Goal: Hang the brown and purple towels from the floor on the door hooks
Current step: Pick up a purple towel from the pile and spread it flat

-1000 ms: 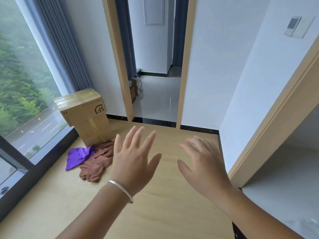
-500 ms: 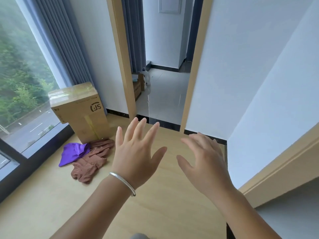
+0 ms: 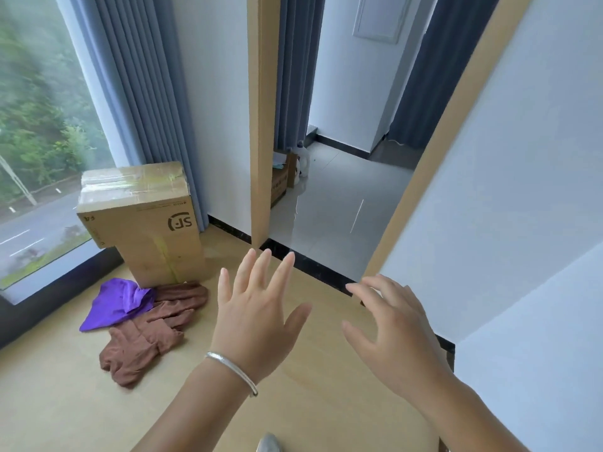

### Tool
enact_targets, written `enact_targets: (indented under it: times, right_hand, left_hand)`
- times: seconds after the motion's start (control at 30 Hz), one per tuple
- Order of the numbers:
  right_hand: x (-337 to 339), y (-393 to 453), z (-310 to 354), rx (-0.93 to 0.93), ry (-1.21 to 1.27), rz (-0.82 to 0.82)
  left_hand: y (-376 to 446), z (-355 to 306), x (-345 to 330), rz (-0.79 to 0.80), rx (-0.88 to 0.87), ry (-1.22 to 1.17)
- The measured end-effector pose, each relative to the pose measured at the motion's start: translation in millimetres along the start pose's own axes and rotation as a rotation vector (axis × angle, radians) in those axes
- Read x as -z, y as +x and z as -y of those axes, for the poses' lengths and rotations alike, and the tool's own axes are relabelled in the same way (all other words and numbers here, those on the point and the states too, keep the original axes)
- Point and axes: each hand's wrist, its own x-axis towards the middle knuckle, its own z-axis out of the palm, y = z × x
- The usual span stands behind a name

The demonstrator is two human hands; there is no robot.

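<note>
A crumpled brown towel (image 3: 151, 331) lies on the wooden floor at the lower left, in front of a cardboard box. A purple towel (image 3: 115, 301) lies against its left side, partly overlapping it. My left hand (image 3: 256, 316) is raised in the middle of the view with fingers spread, holding nothing, to the right of the towels and above the floor. My right hand (image 3: 393, 332) hovers beside it, fingers loosely spread, also empty. No door hooks are in view.
A taped cardboard box (image 3: 140, 220) stands behind the towels by blue curtains (image 3: 140, 102) and a large window (image 3: 36, 141). A wooden-framed doorway (image 3: 259, 125) opens onto a tiled hallway (image 3: 339, 220) holding a small box and a bottle. White walls rise on the right.
The view has tilted and moved closer to the doorway and towels. Both hands stay raised and empty, keeping nearly the same pose.
</note>
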Motion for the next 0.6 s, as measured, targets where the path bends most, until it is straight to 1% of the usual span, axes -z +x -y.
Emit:
enact_targets:
  times: [0.13,0.27,0.6]
  right_hand:
    - [-20.3,88.7,-0.9,0.094,0.013,0.055]
    - [-46.7,156.2,7.4,0.184,0.093,0.102]
    - [-136.8,321.1,43.3,0.563,0.230,0.286]
  left_hand:
    - [60.8,35.5,-5.5,-0.028,0.097,0.035]
    - [96.6,69.8,-5.4,-0.072,0.242,0.046]
    - [156.5,139.5,-23.1,-0.100,0.705,0.186]
